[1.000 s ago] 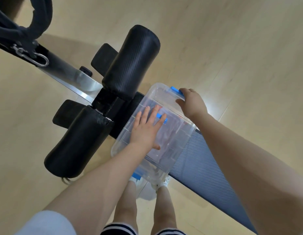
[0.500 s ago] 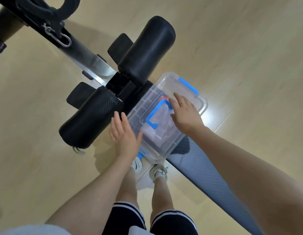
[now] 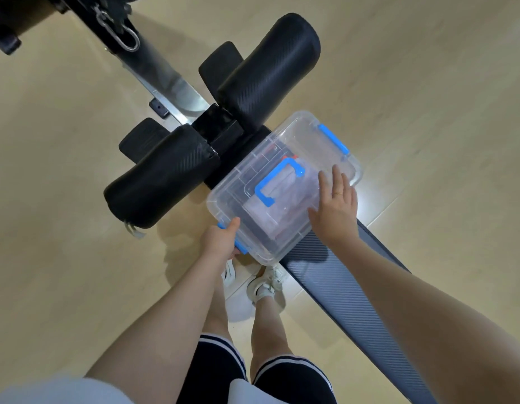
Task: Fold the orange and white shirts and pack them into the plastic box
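Note:
A clear plastic box (image 3: pixel 308 147) with a lid and blue carry handle (image 3: pixel 277 179) rests on the head of a grey padded bench (image 3: pixel 349 290). Pale folded cloth with a trace of orange (image 3: pixel 290 157) shows dimly through the lid. My left hand (image 3: pixel 220 240) grips the blue side latch (image 3: pixel 241 247) at the box's near-left end, thumb on the lid edge. My right hand (image 3: pixel 334 208) lies flat on the lid's right side, fingers spread. The far blue latch (image 3: pixel 333 138) sits on the opposite end.
Two black foam rollers (image 3: pixel 270 68) (image 3: pixel 162 179) and a metal beam (image 3: pixel 165 86) with a carabiner (image 3: pixel 119 33) stand just beyond the box. My legs and white shoes (image 3: pixel 264 282) are below it on the pale wood floor (image 3: pixel 427 83).
My left hand moved from beside the box onto its near-left blue latch. My right hand slid from the lid's centre toward its right edge. The view shifted slightly.

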Motion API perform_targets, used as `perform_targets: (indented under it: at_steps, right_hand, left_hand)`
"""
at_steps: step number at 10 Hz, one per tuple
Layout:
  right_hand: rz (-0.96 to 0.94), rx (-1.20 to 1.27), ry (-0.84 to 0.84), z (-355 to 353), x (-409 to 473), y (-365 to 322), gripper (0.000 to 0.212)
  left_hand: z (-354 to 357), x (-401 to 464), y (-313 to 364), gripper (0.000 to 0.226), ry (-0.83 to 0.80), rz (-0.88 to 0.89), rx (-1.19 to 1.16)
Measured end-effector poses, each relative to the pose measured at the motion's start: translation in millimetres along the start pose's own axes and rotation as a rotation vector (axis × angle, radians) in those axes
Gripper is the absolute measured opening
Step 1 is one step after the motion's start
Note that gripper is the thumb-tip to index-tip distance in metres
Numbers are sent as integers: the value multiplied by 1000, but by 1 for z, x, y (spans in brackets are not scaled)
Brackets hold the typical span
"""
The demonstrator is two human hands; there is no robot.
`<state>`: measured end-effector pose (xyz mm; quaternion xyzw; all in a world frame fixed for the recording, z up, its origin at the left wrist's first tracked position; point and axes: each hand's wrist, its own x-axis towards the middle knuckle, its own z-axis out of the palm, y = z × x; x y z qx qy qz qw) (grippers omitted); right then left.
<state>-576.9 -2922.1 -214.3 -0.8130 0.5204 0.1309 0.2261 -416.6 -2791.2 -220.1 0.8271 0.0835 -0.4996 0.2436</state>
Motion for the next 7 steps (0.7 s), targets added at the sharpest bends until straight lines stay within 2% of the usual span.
perform_targets:
  at_steps: [1, 2, 3, 4, 5, 6, 7]
  right_hand:
    - [251, 100, 36, -1, -1, 4, 87]
    - [485, 359, -70, -6, 3, 5, 77]
    - [515, 565, -116, -4, 0, 0, 60]
    - [393, 397, -100, -5, 2, -5, 64]
    - [330, 318, -174, -10, 1, -7, 59]
    - [261, 265, -230, -23, -12, -15, 54]
    - [151, 166, -80, -49, -31, -28, 42]
  left_hand:
    - [0, -1, 7, 31, -47, -55, 11]
    - [2, -5, 6, 30, -29, -35, 54]
    - [2, -9, 6, 17, 63, 64, 189]
    - [-3, -7, 12, 25, 189, 149, 306]
    - [-14, -9, 15, 29, 229, 190, 441]
    - [-28, -14, 17, 37, 137, 145, 555]
    - [-46, -38, 25, 37, 131, 280, 669]
